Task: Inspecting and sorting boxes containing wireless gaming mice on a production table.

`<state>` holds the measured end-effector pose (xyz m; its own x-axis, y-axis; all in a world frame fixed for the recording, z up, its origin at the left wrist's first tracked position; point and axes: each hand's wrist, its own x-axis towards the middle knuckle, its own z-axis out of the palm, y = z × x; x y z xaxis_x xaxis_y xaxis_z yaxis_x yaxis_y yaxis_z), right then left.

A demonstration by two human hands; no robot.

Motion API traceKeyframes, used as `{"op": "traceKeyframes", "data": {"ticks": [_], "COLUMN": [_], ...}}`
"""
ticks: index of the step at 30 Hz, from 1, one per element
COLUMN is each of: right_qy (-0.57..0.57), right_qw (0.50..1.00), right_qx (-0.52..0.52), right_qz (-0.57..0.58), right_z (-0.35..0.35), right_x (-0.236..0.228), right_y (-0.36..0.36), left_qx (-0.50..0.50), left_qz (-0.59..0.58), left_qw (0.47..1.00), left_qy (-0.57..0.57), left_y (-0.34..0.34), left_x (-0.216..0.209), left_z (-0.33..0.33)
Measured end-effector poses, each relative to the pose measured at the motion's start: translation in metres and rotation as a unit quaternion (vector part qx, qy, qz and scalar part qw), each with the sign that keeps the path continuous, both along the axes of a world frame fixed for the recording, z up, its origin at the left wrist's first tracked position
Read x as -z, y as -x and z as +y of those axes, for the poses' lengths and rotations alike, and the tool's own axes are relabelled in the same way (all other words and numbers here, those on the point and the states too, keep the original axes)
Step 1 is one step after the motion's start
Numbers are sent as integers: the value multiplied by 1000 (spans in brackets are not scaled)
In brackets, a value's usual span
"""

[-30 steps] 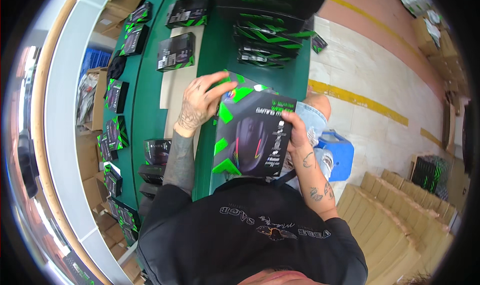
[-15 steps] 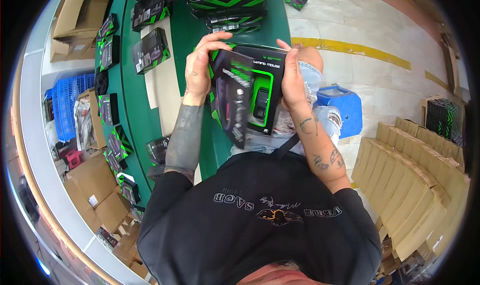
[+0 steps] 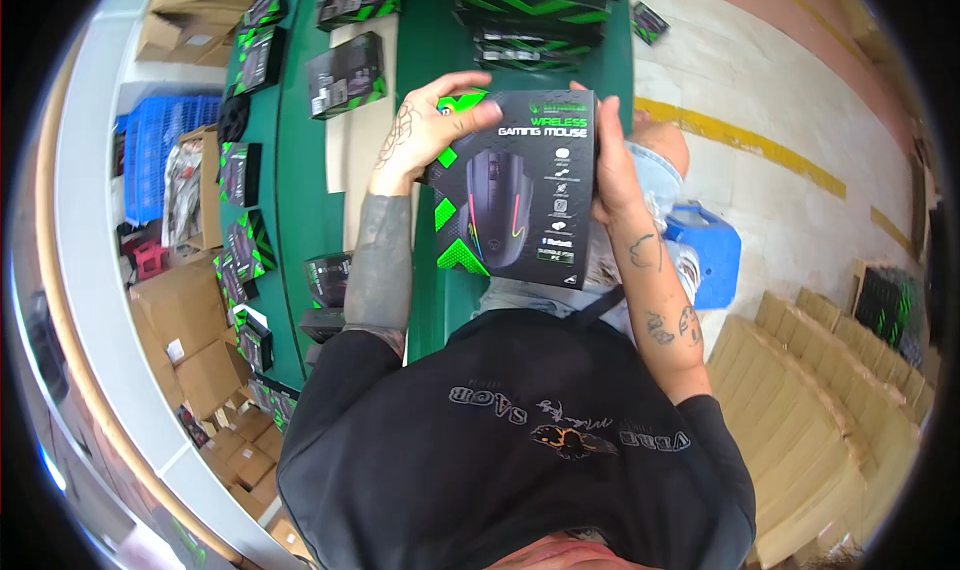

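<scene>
Between my two hands is a black and green computer mouse box (image 3: pixel 545 200), its front cover closed and a picture of a dark mouse facing up. My left hand (image 3: pixel 435 125) grips its upper left corner, thumb lying on the front face. Along the upper right edge, my right hand (image 3: pixel 615 160) holds the side, its fingers mostly hidden behind the box. The box is over my lap, at the edge of the green table (image 3: pixel 425 315). Beyond it, a stack of similar boxes (image 3: pixel 540 15) stands on the table.
More mouse boxes (image 3: pixel 345 75) line the table's left side. A blue stool (image 3: pixel 705 255) is right of my leg. Brown cartons (image 3: pixel 800 410) stand in rows at the right. A blue crate (image 3: pixel 160 160) and open cartons (image 3: pixel 190 310) lie left. One small box (image 3: pixel 648 25) is on the floor.
The box's front flap, swung partly open with the inner window showing, is now closed over it. My left thumb has come down onto the cover. The view has shifted slightly.
</scene>
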<state>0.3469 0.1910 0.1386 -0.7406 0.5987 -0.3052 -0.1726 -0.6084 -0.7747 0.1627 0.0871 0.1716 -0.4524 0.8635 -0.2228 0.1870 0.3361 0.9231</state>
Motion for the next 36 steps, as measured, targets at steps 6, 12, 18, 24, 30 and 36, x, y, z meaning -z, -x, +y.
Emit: {"op": "traceKeyframes", "data": {"ticks": [6, 12, 18, 24, 30, 36], "right_qy": [-100, -496, -415, -393, -366, -379], "right_qw": [983, 825, 892, 895, 909, 904], "right_qx": [71, 15, -78, -141, -118, -136], "right_qz": [138, -271, -158, -158, -158, -144], "right_z": [9, -5, 17, 30, 24, 20], "right_x": [20, 70, 73, 55, 59, 51], "right_y": [2, 1, 3, 0, -4, 6], "left_qx": [-307, -420, -586, -639, -609, -515], "left_qz": [-26, -114, -351, -157, -252, -213], "left_qw": [951, 900, 729, 735, 698, 757], "left_qy": [-3, 19, 29, -166, -279, -341], "left_y": [22, 84, 180, 196, 199, 257], "left_x": [65, 112, 217, 239, 223, 260], "left_z": [-58, -100, -67, -23, -16, -79]}}
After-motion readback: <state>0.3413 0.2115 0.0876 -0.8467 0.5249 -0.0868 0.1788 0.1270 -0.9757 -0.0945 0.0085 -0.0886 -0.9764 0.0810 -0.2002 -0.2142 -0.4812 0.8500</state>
